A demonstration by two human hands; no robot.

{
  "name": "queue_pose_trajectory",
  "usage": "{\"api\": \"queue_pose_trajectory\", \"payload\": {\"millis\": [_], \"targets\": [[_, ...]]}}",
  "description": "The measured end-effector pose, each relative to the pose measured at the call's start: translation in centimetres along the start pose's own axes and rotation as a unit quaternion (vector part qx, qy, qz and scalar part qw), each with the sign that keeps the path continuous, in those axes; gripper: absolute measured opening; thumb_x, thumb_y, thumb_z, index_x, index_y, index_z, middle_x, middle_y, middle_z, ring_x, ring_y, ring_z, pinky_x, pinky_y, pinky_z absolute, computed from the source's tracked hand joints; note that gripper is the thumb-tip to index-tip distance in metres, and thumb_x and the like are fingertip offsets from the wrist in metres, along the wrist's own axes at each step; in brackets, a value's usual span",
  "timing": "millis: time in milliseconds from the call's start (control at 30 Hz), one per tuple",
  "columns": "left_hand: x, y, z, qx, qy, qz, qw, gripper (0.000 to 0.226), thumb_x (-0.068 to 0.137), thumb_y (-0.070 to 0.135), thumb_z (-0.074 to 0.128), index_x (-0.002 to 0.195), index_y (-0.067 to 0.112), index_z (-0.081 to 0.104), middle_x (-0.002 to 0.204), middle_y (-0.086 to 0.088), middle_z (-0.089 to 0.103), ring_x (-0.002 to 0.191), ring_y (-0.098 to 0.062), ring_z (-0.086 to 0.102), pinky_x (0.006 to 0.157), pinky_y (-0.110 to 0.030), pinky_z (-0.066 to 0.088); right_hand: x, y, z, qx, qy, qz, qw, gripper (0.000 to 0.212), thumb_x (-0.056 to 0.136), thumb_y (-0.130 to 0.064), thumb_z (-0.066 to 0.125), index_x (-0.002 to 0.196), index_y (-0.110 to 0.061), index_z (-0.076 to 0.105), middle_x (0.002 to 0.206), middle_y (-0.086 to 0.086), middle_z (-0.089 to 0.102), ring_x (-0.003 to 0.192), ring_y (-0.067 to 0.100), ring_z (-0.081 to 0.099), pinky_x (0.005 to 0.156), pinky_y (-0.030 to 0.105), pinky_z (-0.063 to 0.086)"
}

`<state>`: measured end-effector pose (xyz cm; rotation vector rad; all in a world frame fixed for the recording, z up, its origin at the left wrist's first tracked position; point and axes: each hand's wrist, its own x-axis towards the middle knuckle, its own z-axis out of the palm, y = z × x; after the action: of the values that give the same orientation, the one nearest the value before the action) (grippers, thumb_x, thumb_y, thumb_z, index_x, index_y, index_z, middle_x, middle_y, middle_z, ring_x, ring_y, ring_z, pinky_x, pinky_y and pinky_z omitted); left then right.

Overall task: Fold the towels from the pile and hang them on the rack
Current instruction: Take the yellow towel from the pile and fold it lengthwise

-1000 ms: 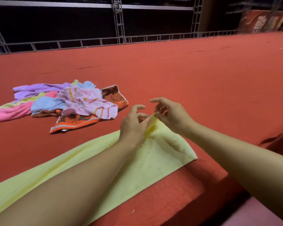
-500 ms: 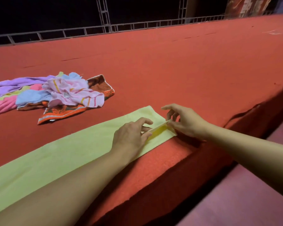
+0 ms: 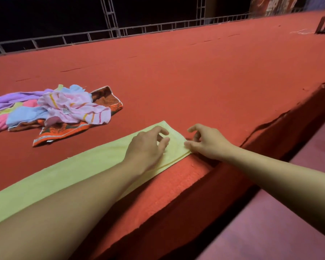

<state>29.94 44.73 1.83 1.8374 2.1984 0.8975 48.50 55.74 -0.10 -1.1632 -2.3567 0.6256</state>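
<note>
Since half a second ago, left hand [image 3: 148, 145] has slid toward the yellow towel [image 3: 68, 171]'s far end, fingers curled, resting on the cloth; cannot tell whether it pinches it. Right hand [image 3: 206, 141] pinches the towel's end corner just beside the left, fingers bent. Towel lies flat in a long strip along the red bench [image 3: 195, 81] edge. Pile of towels [image 3: 60, 111] sits well beyond and left of the left hand.

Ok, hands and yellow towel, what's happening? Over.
Left hand resting on yellow towel. Right hand pinching its end. Pile apart. Nothing blocking.
</note>
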Motion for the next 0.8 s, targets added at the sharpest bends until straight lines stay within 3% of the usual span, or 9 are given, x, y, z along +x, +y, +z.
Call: {"api": "queue_pose_trajectory", "payload": {"millis": [133,300,500,600,700,800], "targets": [[4.3,-0.7,0.1,0.017,0.023,-0.011,1.000,0.019,0.097,0.028,0.056,0.115,0.026,0.062,0.105,0.008,0.072,0.100,-0.019,0.064,0.089,-0.034,0.046,0.3,-0.1,0.0,0.003,-0.029,0.042,0.999,0.033,0.084,-0.035,0.072,0.113,-0.025,0.061,0.075,-0.011,0.069,0.076,0.002,0.063,0.078,0.030,0.050],[9.2,-2.9,2.7,0.023,-0.014,-0.089,0.996,0.029,0.098,0.035,0.054,0.125,0.024,0.057,0.121,0.000,0.066,0.115,-0.026,0.058,0.096,-0.036,0.045,0.2,-0.5,0.0,0.004,-0.032,0.075,0.997,0.034,0.084,-0.035,0.071,0.114,-0.025,0.059,0.078,-0.012,0.069,0.081,0.006,0.063,0.078,0.028,0.048],[10.9,-3.4,4.1,0.007,0.013,-0.115,0.993,0.024,0.091,0.037,0.064,0.114,0.031,0.061,0.105,0.012,0.071,0.108,-0.016,0.061,0.101,-0.040,0.042,-0.2,-1.1,0.4,0.013,-0.034,0.093,0.995,0.043,0.081,-0.031,0.074,0.119,-0.025,0.056,0.079,-0.013,0.068,0.082,0.006,0.063,0.079,0.028,0.049],[11.6,-3.6,3.7,-0.064,0.008,-0.120,0.991,0.026,0.085,0.031,0.072,0.109,0.031,0.062,0.086,0.019,0.070,0.092,-0.006,0.065,0.086,-0.029,0.049,-0.1,-1.3,0.2,0.027,-0.043,0.103,0.993,0.044,0.080,-0.025,0.075,0.121,-0.023,0.056,0.078,-0.012,0.069,0.078,0.004,0.063,0.074,0.024,0.045],[12.2,-3.3,3.2,-0.124,0.038,-0.115,0.985,0.024,0.084,0.027,0.073,0.104,0.032,0.061,0.082,0.019,0.068,0.087,-0.003,0.065,0.071,-0.022,0.045,0.3,-1.2,-0.4,0.031,-0.048,0.110,0.992,0.045,0.081,-0.024,0.075,0.122,-0.021,0.057,0.077,-0.011,0.070,0.082,0.007,0.066,0.076,0.023,0.045],[12.3,-3.5,3.5,-0.096,0.031,-0.096,0.990,0.023,0.084,0.029,0.072,0.104,0.034,0.061,0.086,0.020,0.069,0.095,-0.006,0.064,0.087,-0.030,0.048,0.6,-0.7,-0.9,0.020,-0.056,0.124,0.990,0.048,0.080,-0.027,0.077,0.123,-0.021,0.057,0.076,-0.011,0.070,0.082,0.007,0.065,0.076,0.023,0.043]]}}
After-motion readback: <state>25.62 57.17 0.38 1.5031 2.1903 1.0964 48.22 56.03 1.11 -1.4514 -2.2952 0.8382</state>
